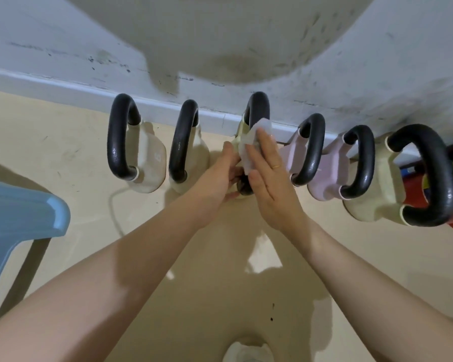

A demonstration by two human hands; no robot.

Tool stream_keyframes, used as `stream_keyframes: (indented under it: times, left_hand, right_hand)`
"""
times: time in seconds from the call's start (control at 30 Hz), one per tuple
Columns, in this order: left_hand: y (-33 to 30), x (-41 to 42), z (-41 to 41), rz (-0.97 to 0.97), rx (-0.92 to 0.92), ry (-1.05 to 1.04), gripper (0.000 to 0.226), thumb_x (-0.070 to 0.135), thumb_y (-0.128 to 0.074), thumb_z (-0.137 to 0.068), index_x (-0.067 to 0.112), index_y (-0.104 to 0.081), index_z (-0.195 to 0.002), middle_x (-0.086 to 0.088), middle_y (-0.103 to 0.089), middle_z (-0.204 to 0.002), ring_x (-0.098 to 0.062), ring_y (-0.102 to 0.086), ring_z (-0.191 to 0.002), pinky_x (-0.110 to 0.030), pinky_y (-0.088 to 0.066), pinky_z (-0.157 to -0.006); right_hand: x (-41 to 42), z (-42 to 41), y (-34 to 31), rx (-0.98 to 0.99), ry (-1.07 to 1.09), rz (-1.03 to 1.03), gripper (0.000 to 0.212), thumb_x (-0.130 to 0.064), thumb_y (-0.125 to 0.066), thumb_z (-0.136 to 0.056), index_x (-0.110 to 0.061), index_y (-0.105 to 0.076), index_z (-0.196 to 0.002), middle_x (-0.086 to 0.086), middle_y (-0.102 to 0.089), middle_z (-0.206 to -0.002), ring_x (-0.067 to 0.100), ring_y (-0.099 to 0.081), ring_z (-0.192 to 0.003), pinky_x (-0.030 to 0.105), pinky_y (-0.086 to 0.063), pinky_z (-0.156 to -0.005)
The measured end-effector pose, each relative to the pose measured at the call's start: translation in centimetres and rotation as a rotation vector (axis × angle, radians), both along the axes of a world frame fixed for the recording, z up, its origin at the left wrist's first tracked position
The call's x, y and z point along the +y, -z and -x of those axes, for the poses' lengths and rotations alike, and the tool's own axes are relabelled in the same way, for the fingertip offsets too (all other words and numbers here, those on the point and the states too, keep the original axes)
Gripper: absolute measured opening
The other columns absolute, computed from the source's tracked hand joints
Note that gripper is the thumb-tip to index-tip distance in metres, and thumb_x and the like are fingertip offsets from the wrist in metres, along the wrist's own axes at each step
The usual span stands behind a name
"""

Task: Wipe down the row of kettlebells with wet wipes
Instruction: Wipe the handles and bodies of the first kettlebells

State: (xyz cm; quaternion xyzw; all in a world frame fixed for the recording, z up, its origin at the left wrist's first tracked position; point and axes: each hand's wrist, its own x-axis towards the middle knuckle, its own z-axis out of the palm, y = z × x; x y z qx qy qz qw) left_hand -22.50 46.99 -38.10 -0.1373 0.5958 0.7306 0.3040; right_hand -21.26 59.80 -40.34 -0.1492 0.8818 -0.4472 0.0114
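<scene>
Six black-handled kettlebells (147, 163) along wall, wipe (249, 142) on third.

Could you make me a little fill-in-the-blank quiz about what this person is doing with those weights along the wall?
1. The right hand presses a white wet wipe against the ______ kettlebell from the left in the row.
2. The two kettlebells just right of it, such as the nearer one, have bodies coloured ______.
3. Every kettlebell handle, like the far-left handle, is coloured ______.
4. The left hand steadies the same cream kettlebell from its ______ side.

Missing words: third; pink; black; left
</scene>
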Motion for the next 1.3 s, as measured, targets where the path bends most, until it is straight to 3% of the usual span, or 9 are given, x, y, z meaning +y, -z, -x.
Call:
stream_keyframes:
  times: [0.17,0.3,0.43,0.6,0.8,0.87,1.07,1.2,1.3]
  left_hand:
    - [-0.4,-0.6,-0.4,-0.178,-0.113,-0.004,0.077,0.060,0.001,-0.090,0.015,-0.035,-0.141,0.002,-0.048,-0.132,-0.003,-0.047,-0.110,-0.027,-0.042,-0.086]
    - [-0.6,-1.1,0.6,-0.187,-0.134,0.023,0.080,0.067,-0.001,-0.086,0.020,-0.041,-0.136,-0.004,-0.055,-0.132,-0.014,-0.052,-0.119,-0.038,-0.039,-0.102]
    - [-1.8,-1.2,2.6,-0.070,-0.095,0.016,0.075,0.069,-0.007,-0.086,0.020,-0.056,-0.118,-0.005,-0.064,-0.117,-0.020,-0.059,-0.108,-0.038,-0.042,-0.101]
    - [-3.2,-1.7,4.2,0.007,0.022,0.060,0.076,0.069,-0.008,-0.086,0.024,-0.061,-0.114,0.002,-0.061,-0.124,-0.015,-0.051,-0.120,-0.036,-0.031,-0.109]
    - [-2.6,-2.3,4.2,-0.001,-0.019,0.082,0.078,0.067,-0.007,-0.088,0.017,-0.048,-0.131,0.006,-0.054,-0.129,-0.007,-0.048,-0.118,-0.026,-0.033,-0.104]
    - [-2.5,-2.6,3.8,-0.066,-0.052,0.056,0.071,0.064,-0.007,-0.090,0.021,-0.059,-0.113,0.007,-0.069,-0.109,-0.002,-0.062,-0.095,-0.018,-0.046,-0.086]
    - [-2.8,-3.4,2.8,-0.097,-0.071,0.000,0.058,0.056,-0.011,-0.094,0.029,-0.047,-0.130,0.012,-0.056,-0.103,0.009,-0.049,-0.069,-0.008,-0.039,-0.061]
    - [-2.7,-2.8,3.5,-0.133,-0.059,-0.027,0.060,0.058,-0.008,-0.093,0.026,-0.054,-0.116,0.008,-0.063,-0.112,0.007,-0.061,-0.086,-0.011,-0.043,-0.079]
    - [-1.8,-1.3,4.3,-0.101,-0.051,-0.053,0.057,0.061,-0.009,-0.092,0.031,-0.057,-0.104,0.001,-0.057,-0.129,-0.009,-0.051,-0.114,-0.029,-0.033,-0.096]
  right_hand:
    - [-0.4,3.4,-2.0,0.007,0.134,-0.061,0.040,-0.031,-0.031,-0.098,-0.017,-0.057,-0.125,-0.004,-0.037,-0.148,0.013,-0.022,-0.141,0.027,-0.018,-0.116]
    - [0.6,1.0,-1.2,0.329,0.009,-0.464,0.048,-0.034,-0.025,-0.100,-0.009,-0.061,-0.119,0.011,-0.052,-0.137,0.030,-0.040,-0.132,0.044,-0.032,-0.107]
    - [1.4,1.0,-1.0,0.517,-0.157,-0.709,0.050,-0.034,-0.024,-0.100,-0.011,-0.066,-0.112,0.011,-0.062,-0.125,0.030,-0.050,-0.123,0.041,-0.031,-0.104]
    - [0.4,4.6,-2.3,0.360,0.038,-0.549,0.028,-0.019,-0.042,-0.094,-0.008,-0.067,-0.101,0.011,-0.062,-0.121,0.034,-0.052,-0.119,0.047,-0.037,-0.099]
    - [0.3,-0.4,-1.6,0.380,-0.172,-0.728,0.025,-0.016,-0.046,-0.084,-0.010,-0.070,-0.089,0.009,-0.064,-0.121,0.032,-0.054,-0.120,0.038,-0.031,-0.103]
    - [0.1,1.7,-2.3,0.306,-0.111,-0.711,0.030,-0.022,-0.044,-0.086,-0.011,-0.068,-0.101,0.010,-0.060,-0.128,0.033,-0.049,-0.126,0.044,-0.034,-0.105]
    - [-1.3,0.9,-1.7,0.234,-0.034,-0.697,0.033,-0.019,-0.042,-0.089,-0.006,-0.064,-0.110,0.013,-0.053,-0.134,0.035,-0.037,-0.134,0.051,-0.038,-0.105]
    - [-0.2,3.4,-2.6,0.162,-0.090,-0.619,0.038,-0.026,-0.038,-0.089,-0.008,-0.065,-0.110,0.010,-0.054,-0.134,0.031,-0.036,-0.136,0.044,-0.035,-0.106]
    - [0.0,8.0,-2.8,0.019,-0.055,-0.457,0.043,-0.033,-0.035,-0.086,-0.009,-0.067,-0.101,0.008,-0.054,-0.133,0.028,-0.030,-0.139,0.036,-0.027,-0.110]
